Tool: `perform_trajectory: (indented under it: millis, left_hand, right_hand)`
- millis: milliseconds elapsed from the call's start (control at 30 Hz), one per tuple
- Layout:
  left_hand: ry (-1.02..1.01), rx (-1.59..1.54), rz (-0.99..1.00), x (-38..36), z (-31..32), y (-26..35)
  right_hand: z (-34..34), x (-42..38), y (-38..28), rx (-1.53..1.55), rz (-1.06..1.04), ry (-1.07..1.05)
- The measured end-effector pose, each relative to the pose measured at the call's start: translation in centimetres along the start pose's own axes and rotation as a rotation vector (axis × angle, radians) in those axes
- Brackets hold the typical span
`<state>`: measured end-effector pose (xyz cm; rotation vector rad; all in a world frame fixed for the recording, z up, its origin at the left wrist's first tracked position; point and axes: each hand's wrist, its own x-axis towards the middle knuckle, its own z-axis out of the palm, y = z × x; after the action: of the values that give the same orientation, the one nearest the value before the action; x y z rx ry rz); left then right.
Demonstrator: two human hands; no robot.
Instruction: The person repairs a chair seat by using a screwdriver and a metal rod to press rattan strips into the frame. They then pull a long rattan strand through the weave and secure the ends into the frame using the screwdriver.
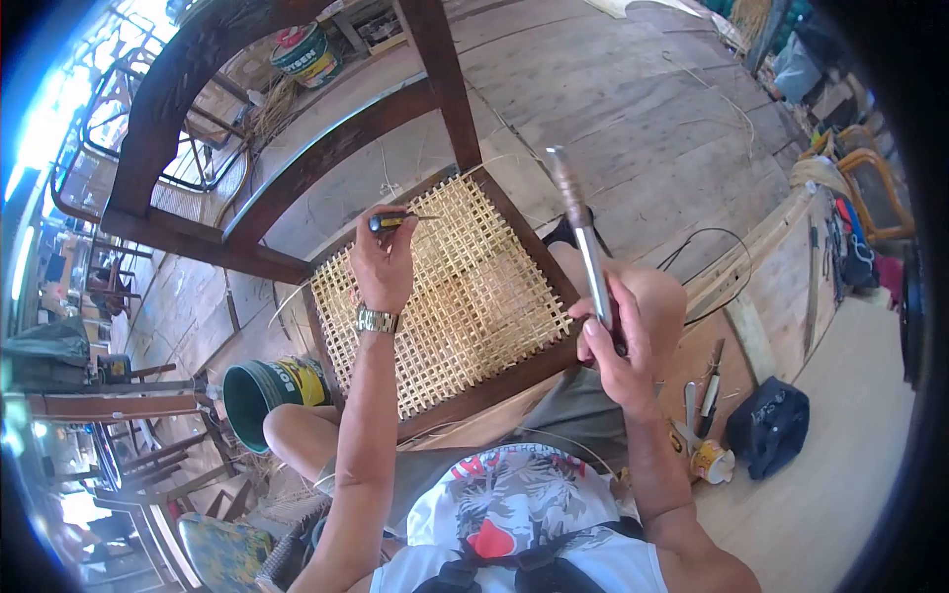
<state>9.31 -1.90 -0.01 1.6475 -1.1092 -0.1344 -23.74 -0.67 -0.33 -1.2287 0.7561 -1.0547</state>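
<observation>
Plank floor (633, 89) fills the upper right of the frame, w/ a green bucket (308, 381) lower left. Mid-frame we've got the woven cane seat (460, 287) set in a dark chair frame (450, 99). Our L hand (383, 265) is closed round a thin-tipped tool (388, 222) over the weave; our R hand (621, 346), right of centre, grips a silver-shafted tool (590, 267). Poss. trouble: thin tip slips & nicks the weave, or a badly aimed R swing clips our L hand.

The left hand (386, 265) was curled in a grip, its forearm (365, 425) stretched forward, farther out than the right hand (620, 351), likewise curled.
</observation>
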Motion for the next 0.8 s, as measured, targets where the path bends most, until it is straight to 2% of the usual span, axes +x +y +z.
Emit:
perform_trajectory:
  millis: [67, 133, 233, 300, 400, 433, 500, 533, 600, 633, 700, 733, 800]
  left_hand:
    - [-0.001, 0.102, -0.047, 0.4, 0.5, 0.6]
    - [-0.002, 0.061, -0.054, 0.7, 1.2, 0.4]
    - [-0.030, 0.046, -0.047, 1.1, 1.9, 0.1]
    - [-0.062, 0.061, 0.011, 1.0, 2.3, 0.1]
    - [-0.101, 0.015, 0.038, 1.3, 3.4, -1.6]
    - [-0.130, 0.035, 0.036, 1.2, 3.7, -1.8]
    - [-0.134, 0.076, 0.015, 1.4, 4.4, -2.1]
    - [-0.159, 0.066, 0.029, 1.5, 4.7, -2.4]
    - [-0.192, 0.069, 0.061, 1.6, 5.0, -2.3]
    - [-0.191, 0.072, 0.054, 1.6, 4.9, -2.1]
    - [-0.232, 0.140, 0.053, 1.7, 4.6, -1.6]
    - [-0.231, 0.099, 0.067, 1.8, 4.4, -1.4]
    - [-0.197, 0.042, 0.079, 1.8, 3.7, -0.7]
  right_hand:
    - [-1.0, 0.0, -0.6, -0.038, 0.046, -0.045]
    - [-1.6, -0.4, -1.2, 0.029, 0.215, -0.014]
    - [-1.2, -1.6, 0.8, -0.017, 0.211, 0.018]
    - [0.0, -2.4, 1.6, -0.039, 0.210, -0.042]
    - [1.5, -3.6, 2.9, -0.191, 0.267, -0.188]
    - [2.3, -3.8, 3.6, -0.265, 0.165, -0.220]
    - [3.6, -3.4, 3.6, -0.301, 0.219, -0.370]
    - [3.8, -2.5, 3.7, -0.307, 0.224, -0.378]
    - [4.7, 0.0, 4.4, -0.418, 0.217, -0.604]
    - [5.4, 1.0, 4.9, -0.416, 0.223, -0.609]
    - [6.5, 2.6, 5.7, -0.404, 0.192, -0.340]
    - [6.6, 3.0, 5.6, -0.407, 0.195, -0.347]
    - [6.8, 3.5, 5.0, -0.340, -0.006, -0.191]
